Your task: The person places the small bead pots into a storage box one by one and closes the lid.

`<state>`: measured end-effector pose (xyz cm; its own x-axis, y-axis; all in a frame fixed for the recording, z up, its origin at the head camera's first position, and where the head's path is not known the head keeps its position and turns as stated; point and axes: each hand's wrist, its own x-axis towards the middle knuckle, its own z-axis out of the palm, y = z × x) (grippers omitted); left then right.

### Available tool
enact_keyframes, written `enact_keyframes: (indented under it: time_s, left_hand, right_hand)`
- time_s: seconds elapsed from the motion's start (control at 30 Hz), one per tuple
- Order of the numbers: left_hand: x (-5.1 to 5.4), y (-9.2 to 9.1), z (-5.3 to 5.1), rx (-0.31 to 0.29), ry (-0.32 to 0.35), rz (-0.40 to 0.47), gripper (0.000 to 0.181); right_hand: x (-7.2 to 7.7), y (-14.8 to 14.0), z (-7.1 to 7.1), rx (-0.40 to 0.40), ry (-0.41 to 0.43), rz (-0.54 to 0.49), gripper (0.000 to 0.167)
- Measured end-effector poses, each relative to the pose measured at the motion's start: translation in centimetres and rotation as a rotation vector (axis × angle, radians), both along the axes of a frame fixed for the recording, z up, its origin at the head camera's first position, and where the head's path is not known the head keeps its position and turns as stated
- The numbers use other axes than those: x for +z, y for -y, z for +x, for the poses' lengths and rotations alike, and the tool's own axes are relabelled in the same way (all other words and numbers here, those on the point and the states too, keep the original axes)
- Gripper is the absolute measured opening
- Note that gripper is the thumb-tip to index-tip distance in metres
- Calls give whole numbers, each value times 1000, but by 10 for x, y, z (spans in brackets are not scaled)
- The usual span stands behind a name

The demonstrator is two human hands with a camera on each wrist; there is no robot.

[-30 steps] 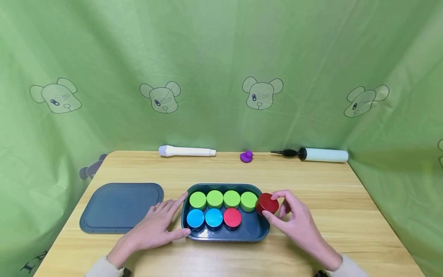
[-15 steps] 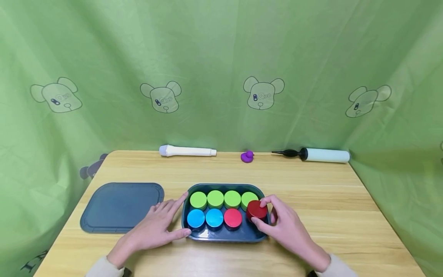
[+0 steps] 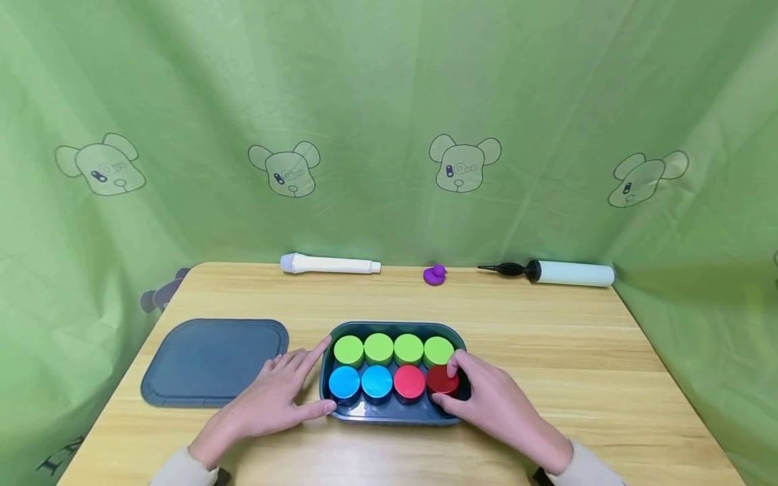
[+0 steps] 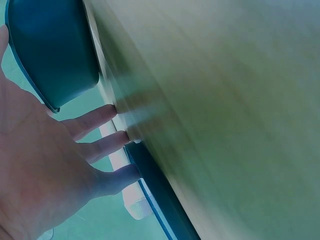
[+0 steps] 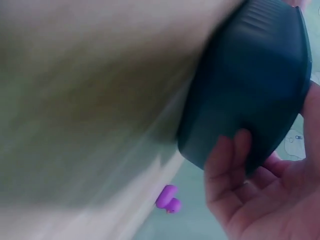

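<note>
A dark blue-grey plastic tray [image 3: 395,418] holds two rows of short round containers. Green ones [image 3: 378,347] fill the back row; two blue ones [image 3: 376,383] and a bright red one [image 3: 409,383] sit in front. At the front row's right end, my right hand [image 3: 501,408] pinches a dark red round container [image 3: 440,382] between thumb and index finger. The right wrist view shows my other fingers [image 5: 220,162] against the tray's outer wall [image 5: 240,95]. My left hand [image 3: 270,401] is spread at the tray's left end, thumb and index finger touching its rim.
A flat dark blue-grey lid [image 3: 213,364] lies left of the tray, by my left hand's fingers. Along the table's back edge are a white microphone [image 3: 331,264], a purple duck [image 3: 434,275] and a hand pump [image 3: 571,273]. A green curtain [image 3: 377,88] hangs behind.
My right hand has carried the dark red container from above the tray's right rim, leftward and down into the front row's right end. My left hand stays put.
</note>
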<state>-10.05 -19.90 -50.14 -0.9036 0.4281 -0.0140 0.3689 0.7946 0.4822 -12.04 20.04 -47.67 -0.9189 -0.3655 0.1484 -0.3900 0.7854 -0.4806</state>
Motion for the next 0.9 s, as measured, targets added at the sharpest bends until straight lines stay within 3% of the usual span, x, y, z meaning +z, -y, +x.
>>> enact_keyframes:
  time_s: [0.53,0.9]
  left_hand:
    - [2,-3,0,-4,-1,4,100]
    - [10,-1,1,-4,66,9,100]
  right_hand:
    - [8,3,0,25,27,54,38]
    - [11,-1,8,55,-113,93,34]
